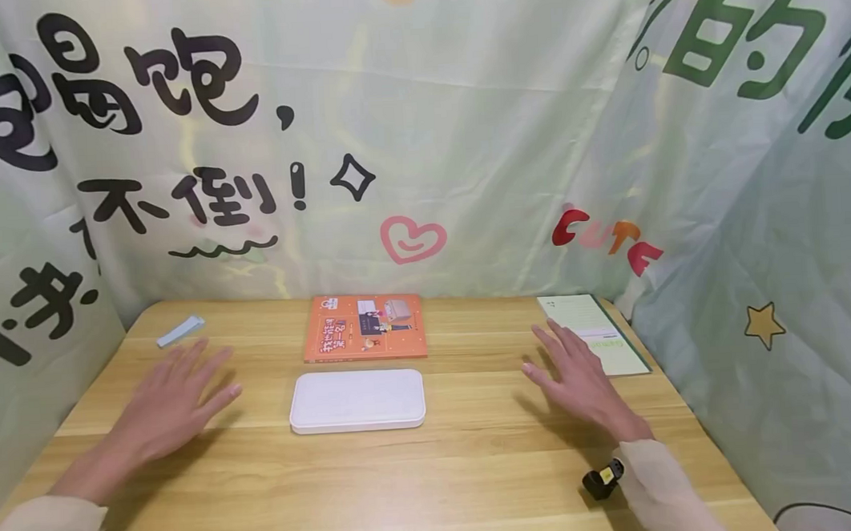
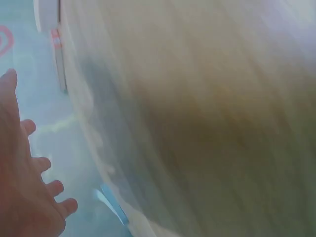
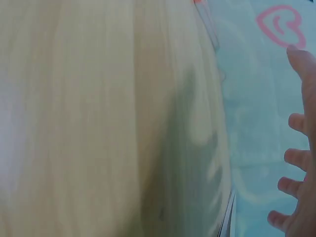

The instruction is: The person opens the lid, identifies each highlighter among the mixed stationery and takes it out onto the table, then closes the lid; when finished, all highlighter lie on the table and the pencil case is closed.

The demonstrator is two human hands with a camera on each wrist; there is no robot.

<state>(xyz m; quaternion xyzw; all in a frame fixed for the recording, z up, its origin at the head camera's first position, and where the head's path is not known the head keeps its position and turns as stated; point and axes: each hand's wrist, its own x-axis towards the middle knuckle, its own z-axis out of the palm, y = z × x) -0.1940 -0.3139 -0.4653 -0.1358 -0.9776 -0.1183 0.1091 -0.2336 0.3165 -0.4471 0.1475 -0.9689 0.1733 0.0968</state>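
My left hand (image 1: 169, 403) hovers over the left side of the wooden table, fingers spread and holding nothing. Just beyond its fingertips lies a small light-blue strip (image 1: 180, 331), also visible in the left wrist view as a blue strip (image 2: 114, 205). Over the right side, my right hand (image 1: 576, 374) is held with spread fingers and nothing in it. It partly covers a pale green notebook (image 1: 621, 355). Between the hands a white flat case (image 1: 357, 400) lies lengthwise, and right behind it sits an orange book (image 1: 364, 327) with a cartoon cover.
The wooden table (image 1: 380, 492) ends at the back against a pale printed curtain (image 1: 462, 135), which also encloses both sides. Each wrist carries a small black camera, such as the right wrist camera (image 1: 603, 479).
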